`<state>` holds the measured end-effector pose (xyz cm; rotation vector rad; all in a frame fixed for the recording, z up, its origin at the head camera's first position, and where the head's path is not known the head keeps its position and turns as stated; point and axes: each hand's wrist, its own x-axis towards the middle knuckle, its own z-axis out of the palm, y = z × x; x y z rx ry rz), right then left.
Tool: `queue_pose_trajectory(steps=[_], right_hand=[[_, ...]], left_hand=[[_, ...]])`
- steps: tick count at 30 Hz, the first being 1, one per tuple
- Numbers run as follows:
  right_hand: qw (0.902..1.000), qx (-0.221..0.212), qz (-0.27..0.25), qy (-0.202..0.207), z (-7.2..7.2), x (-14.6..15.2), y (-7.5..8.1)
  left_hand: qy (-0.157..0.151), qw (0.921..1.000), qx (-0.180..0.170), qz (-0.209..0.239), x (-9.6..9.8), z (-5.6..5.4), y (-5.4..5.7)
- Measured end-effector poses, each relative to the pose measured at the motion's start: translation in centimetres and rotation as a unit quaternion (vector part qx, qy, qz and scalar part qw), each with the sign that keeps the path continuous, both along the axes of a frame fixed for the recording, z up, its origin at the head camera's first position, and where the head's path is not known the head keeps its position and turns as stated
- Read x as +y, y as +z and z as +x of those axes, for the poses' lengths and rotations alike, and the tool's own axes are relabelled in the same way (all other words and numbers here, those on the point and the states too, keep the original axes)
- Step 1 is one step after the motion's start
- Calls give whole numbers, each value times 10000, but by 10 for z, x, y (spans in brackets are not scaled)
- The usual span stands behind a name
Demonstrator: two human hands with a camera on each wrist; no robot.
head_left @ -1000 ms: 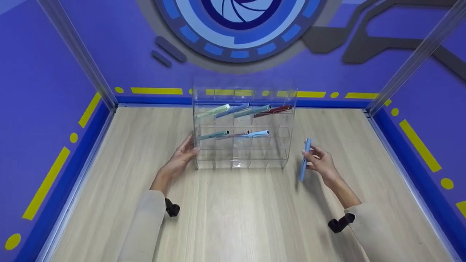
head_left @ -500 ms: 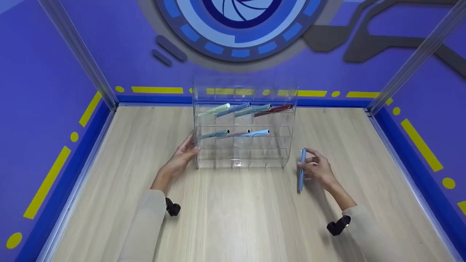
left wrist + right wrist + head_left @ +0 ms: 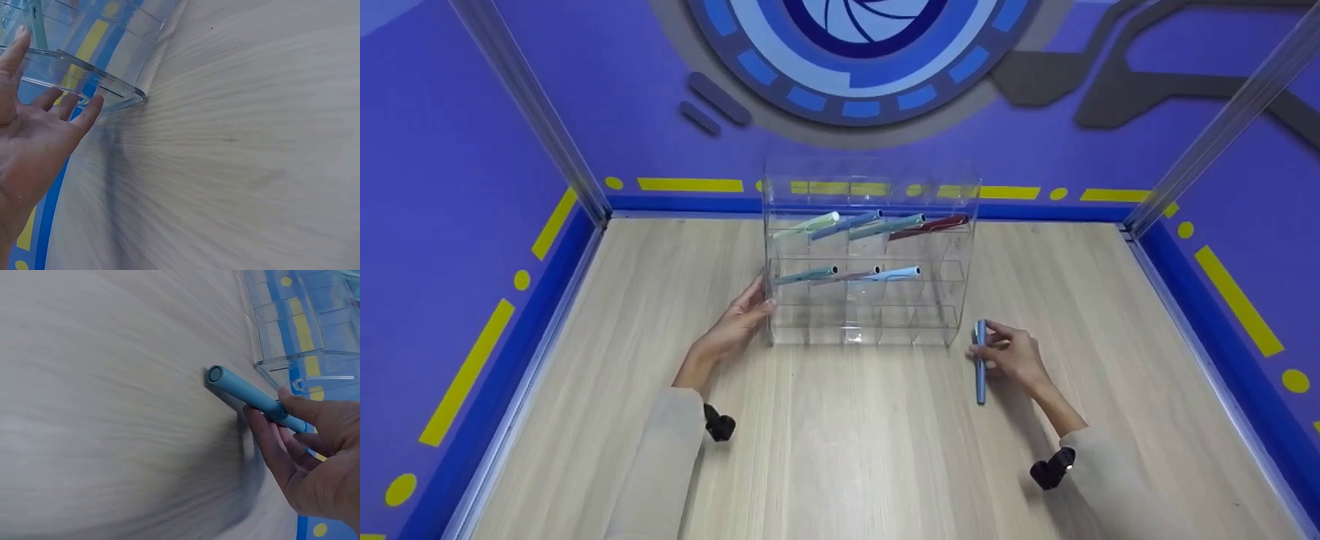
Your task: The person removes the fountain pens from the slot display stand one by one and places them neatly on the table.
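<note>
A clear acrylic pen rack (image 3: 862,300) stands on the wooden table. Its upper row bears a pale green pen (image 3: 808,224), a blue pen (image 3: 847,224), a teal pen (image 3: 889,226) and a dark red pen (image 3: 930,226). Below them lie a green pen (image 3: 808,274), a dull purplish pen (image 3: 851,275) and a light blue pen (image 3: 896,274). My left hand (image 3: 735,326) holds the rack's left side, thumb at the front edge. To the right of the rack, my right hand (image 3: 1012,356) pinches a capped blue pen (image 3: 247,392) between thumb and fingers, close over the table.
Blue-purple printed panels (image 3: 682,150) with metal corner posts (image 3: 536,120) enclose the back and sides of the table (image 3: 840,450). Black wrist cameras (image 3: 720,424) are worn over the beige sleeves (image 3: 656,465).
My right hand has come toward me and slightly left with the blue pen, which has turned more lengthwise. My left hand stays at the rack.
</note>
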<state>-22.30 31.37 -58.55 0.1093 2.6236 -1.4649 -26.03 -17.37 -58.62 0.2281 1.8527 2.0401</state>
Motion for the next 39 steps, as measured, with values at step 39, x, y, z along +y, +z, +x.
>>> queue_pose_trajectory(steps=[39], right_hand=[[9934,430,976,425,1,-7,0]], left_hand=[[49,9997,-69,-222,2,0,-3]])
